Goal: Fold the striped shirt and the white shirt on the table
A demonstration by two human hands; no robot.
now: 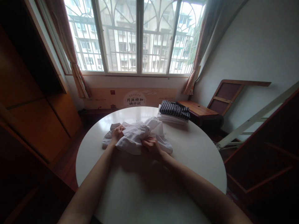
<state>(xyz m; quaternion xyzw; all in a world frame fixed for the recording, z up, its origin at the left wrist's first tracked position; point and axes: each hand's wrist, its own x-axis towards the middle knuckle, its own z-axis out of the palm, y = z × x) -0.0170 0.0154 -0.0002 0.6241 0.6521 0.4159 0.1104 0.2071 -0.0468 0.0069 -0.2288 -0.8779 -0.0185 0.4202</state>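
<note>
A crumpled white shirt (134,137) lies bunched on the round white table (187,158). My left hand (118,133) is closed on the cloth at the shirt's left side. On its near right side, the fingers of my right hand (151,144) pinch a fold of the same fabric. Several loose folds spread beyond both hands, and the fingertips are partly hidden in the cloth. Past the shirt, to the right, sits a stack of folded white clothes (173,118) with a black garment with white stripes (174,109) on top.
Behind the table are a wooden side table (198,108) and a printed panel (100,96) under a barred window (121,37). Wooden cabinets (56,121) stand at the left. A pale metal frame (252,121) leans at the right.
</note>
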